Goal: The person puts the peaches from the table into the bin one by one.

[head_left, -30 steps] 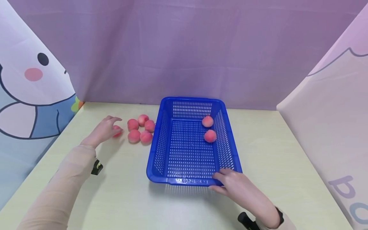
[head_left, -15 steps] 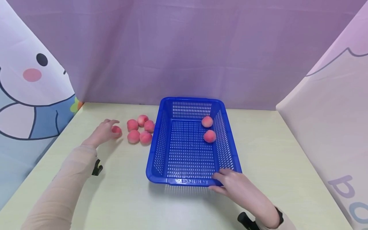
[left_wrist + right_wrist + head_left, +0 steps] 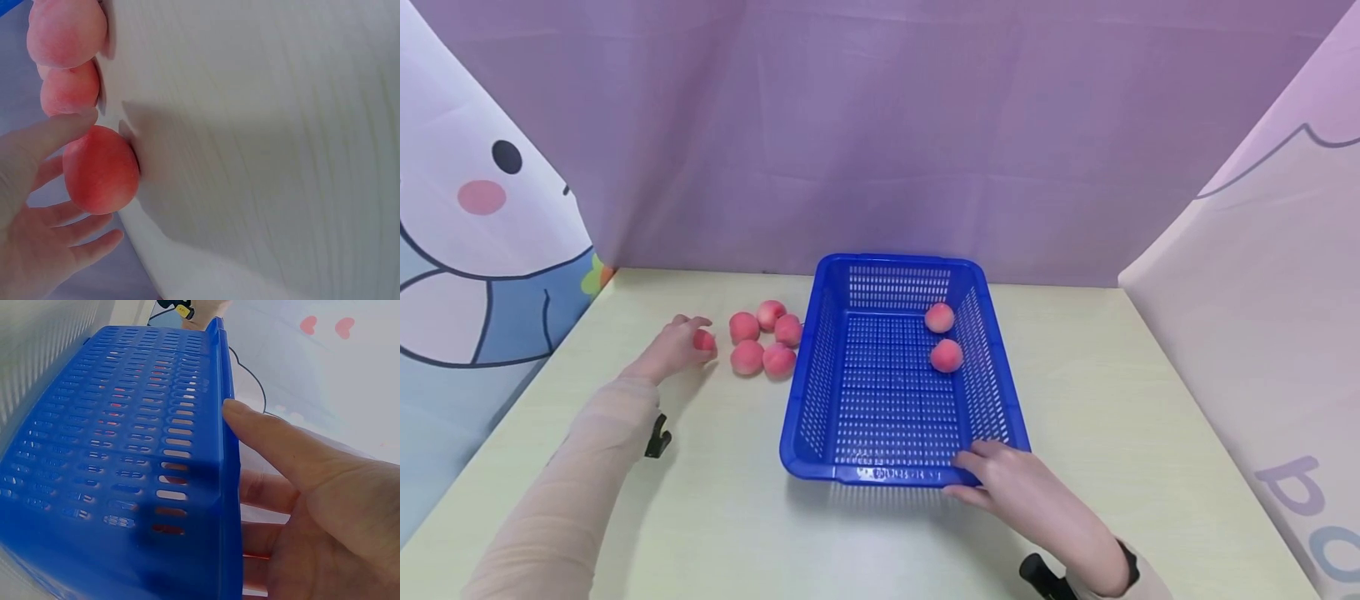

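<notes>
At the table's left, my left hand (image 3: 672, 350) has its thumb and fingers round a pinkish-red peach (image 3: 101, 170). The left wrist view shows the thumb against its near top side and the fingers behind, the peach low at the tabletop. Just right of it several more peaches (image 3: 747, 358) sit in a cluster beside a blue plastic basket (image 3: 895, 477). My right hand (image 3: 1011, 483) grips the basket's near right rim, thumb outside and fingers over the inside. Two peaches (image 3: 947, 356) lie in the basket along its right wall.
The pale tabletop (image 3: 722, 517) ends at a purple cloth backdrop (image 3: 880, 150) at the back. Printed panels (image 3: 482, 292) stand at the left and right sides. A black wrist mount (image 3: 657, 437) shows under the left sleeve.
My left hand's fingers have drawn in round the separate peach, which was only loosely between them before. The right hand has stayed on the basket rim, and the basket has not moved.
</notes>
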Demonstrator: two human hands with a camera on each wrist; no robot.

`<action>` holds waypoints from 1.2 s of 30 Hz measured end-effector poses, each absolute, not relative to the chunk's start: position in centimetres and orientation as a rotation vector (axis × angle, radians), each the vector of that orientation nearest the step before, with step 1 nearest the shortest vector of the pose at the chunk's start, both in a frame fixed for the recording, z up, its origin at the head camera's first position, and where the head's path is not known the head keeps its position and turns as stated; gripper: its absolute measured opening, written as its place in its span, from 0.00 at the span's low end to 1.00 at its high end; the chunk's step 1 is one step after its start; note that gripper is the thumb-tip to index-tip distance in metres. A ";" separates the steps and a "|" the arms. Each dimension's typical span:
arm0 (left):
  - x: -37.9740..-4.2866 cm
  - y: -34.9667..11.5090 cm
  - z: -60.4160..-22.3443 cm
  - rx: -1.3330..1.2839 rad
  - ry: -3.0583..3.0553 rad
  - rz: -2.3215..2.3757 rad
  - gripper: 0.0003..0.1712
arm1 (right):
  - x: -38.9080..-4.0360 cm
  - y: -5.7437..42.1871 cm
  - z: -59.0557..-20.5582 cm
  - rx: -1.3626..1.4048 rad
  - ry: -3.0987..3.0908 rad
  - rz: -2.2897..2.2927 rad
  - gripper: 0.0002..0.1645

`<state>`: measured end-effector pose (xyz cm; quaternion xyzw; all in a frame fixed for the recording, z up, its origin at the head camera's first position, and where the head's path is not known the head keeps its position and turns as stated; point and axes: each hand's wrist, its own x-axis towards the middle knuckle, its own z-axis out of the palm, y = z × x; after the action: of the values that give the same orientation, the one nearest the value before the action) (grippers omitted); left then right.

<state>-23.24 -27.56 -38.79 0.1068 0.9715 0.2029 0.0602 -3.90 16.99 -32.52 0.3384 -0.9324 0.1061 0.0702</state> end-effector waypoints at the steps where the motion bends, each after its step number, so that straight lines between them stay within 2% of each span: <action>1: -23.3 -27.6 -38.8 0.322 2.940 0.613 0.32 | -3.9 17.0 -32.5 1.018 -2.804 0.318 0.15; 18: -23.8 -27.7 -39.6 0.394 3.001 0.533 0.25 | -3.9 16.9 -32.6 1.017 -2.806 0.320 0.16; 36: -23.9 -26.9 -38.1 0.486 2.962 0.479 0.24 | -3.9 16.9 -32.5 1.015 -2.817 0.326 0.14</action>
<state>-23.91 -26.94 -38.12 0.1597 0.9732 0.1572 0.0510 -3.92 16.94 -32.55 0.3364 -0.9332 0.1081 0.0648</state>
